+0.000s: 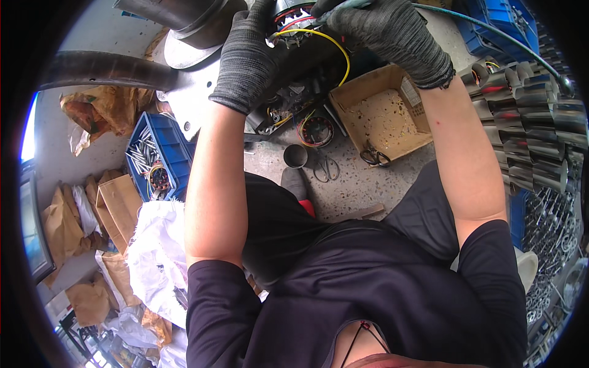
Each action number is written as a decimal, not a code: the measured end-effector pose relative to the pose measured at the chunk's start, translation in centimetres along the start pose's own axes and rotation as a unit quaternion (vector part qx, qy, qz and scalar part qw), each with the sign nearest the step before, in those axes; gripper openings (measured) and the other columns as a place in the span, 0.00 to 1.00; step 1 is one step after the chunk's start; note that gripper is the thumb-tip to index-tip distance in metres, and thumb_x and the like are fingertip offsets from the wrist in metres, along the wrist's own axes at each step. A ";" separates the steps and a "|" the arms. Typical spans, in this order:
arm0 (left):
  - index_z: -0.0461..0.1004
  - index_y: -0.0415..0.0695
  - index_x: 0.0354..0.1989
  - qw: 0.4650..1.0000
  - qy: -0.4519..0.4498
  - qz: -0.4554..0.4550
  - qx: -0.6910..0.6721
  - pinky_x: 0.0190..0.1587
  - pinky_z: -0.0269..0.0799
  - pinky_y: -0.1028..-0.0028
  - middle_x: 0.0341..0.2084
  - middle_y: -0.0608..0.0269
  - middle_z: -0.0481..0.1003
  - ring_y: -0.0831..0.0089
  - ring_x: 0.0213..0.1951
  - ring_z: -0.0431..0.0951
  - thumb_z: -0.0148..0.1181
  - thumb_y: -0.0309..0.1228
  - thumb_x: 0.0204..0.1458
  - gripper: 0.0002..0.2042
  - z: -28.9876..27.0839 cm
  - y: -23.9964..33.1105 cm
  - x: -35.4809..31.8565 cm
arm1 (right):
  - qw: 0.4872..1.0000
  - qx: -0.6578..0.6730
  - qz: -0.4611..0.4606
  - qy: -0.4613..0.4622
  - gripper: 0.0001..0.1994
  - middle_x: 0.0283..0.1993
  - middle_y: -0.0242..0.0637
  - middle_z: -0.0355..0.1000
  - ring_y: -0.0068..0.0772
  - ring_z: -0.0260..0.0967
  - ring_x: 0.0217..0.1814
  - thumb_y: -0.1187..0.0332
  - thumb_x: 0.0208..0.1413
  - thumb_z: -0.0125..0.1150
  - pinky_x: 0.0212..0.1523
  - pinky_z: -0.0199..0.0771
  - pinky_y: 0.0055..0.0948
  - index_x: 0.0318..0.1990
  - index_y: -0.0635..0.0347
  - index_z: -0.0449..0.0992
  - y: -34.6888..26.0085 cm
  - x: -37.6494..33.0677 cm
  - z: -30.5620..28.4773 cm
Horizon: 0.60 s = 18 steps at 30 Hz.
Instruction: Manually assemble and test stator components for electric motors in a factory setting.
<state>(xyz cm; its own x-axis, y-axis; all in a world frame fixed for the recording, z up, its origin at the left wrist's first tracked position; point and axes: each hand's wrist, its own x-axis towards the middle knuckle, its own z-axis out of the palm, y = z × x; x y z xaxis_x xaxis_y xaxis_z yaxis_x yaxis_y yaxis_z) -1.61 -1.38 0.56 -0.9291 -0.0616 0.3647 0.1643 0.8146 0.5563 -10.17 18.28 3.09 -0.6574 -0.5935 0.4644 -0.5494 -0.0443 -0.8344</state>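
Note:
At the top edge, a stator [294, 26], a round metal ring with white insulation and red, blue and yellow leads, is partly cut off by the picture. My left hand [248, 64], in a grey knit glove, is closed against its left side. A yellow wire [345, 52] loops out from its front. My right hand [392, 40], gloved alike, reaches in from the right with its fingers bent round a teal cord [475, 23] beside the stator. The right fingertips are partly hidden. The cord runs off to the right.
Below my hands stand a cardboard box [383, 116] with scissors [374, 157] at its edge, another stator [316, 129] and a metal cup [296, 156]. A blue bin [175, 150] of metal pins stands left, near a thick dark pipe [110, 70]. Stacked metal parts [521, 122] line the right.

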 end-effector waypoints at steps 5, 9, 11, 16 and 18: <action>0.58 0.46 0.74 0.967 -0.072 0.065 0.235 0.63 0.66 0.66 0.54 0.50 0.71 0.58 0.55 0.71 0.60 0.14 0.44 0.42 -0.2 -0.2 0.2 | 0.991 0.113 0.064 -0.037 0.04 0.28 0.31 0.75 0.18 0.70 0.32 0.76 0.53 0.60 0.32 0.70 0.20 0.34 0.65 0.79 -0.3 -0.5 -0.3; 0.58 0.46 0.74 1.000 0.002 0.010 0.013 0.61 0.67 0.63 0.49 0.49 0.70 0.57 0.50 0.71 0.60 0.16 0.46 0.41 -0.2 0.4 0.0 | 0.998 0.057 -0.003 -0.007 0.04 0.28 0.33 0.75 0.19 0.70 0.31 0.77 0.54 0.59 0.31 0.71 0.22 0.34 0.66 0.78 0.6 -0.4 -0.2; 0.58 0.46 0.74 0.999 0.004 0.012 0.045 0.60 0.67 0.62 0.49 0.48 0.70 0.56 0.49 0.71 0.59 0.16 0.45 0.41 -0.3 0.6 0.0 | 0.999 0.024 -0.042 0.008 0.04 0.28 0.33 0.75 0.18 0.70 0.31 0.77 0.54 0.58 0.31 0.70 0.22 0.34 0.66 0.78 0.6 -0.2 0.0; 0.57 0.46 0.74 0.997 0.016 0.036 0.072 0.58 0.68 0.61 0.47 0.47 0.70 0.54 0.48 0.71 0.59 0.16 0.45 0.42 -0.4 0.2 -0.1 | 0.999 -0.012 -0.042 -0.003 0.04 0.27 0.32 0.74 0.18 0.70 0.30 0.77 0.54 0.56 0.29 0.69 0.21 0.33 0.66 0.78 -0.4 -0.2 0.3; 0.57 0.46 0.74 0.999 0.000 0.001 0.042 0.58 0.68 0.61 0.47 0.47 0.70 0.54 0.48 0.71 0.59 0.16 0.44 0.43 -0.5 0.3 0.0 | 0.999 -0.012 -0.043 0.005 0.05 0.27 0.31 0.74 0.17 0.69 0.29 0.77 0.54 0.56 0.28 0.68 0.21 0.34 0.66 0.78 -0.1 -0.3 0.4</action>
<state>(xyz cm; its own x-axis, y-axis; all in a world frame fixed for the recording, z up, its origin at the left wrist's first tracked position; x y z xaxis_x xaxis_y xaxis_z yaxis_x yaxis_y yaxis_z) -1.36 -1.40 1.13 -0.9288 -0.0590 0.3660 0.1384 0.8607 0.4900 -9.68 18.09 2.94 -0.6122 -0.5800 0.5374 -0.6163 -0.0756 -0.7838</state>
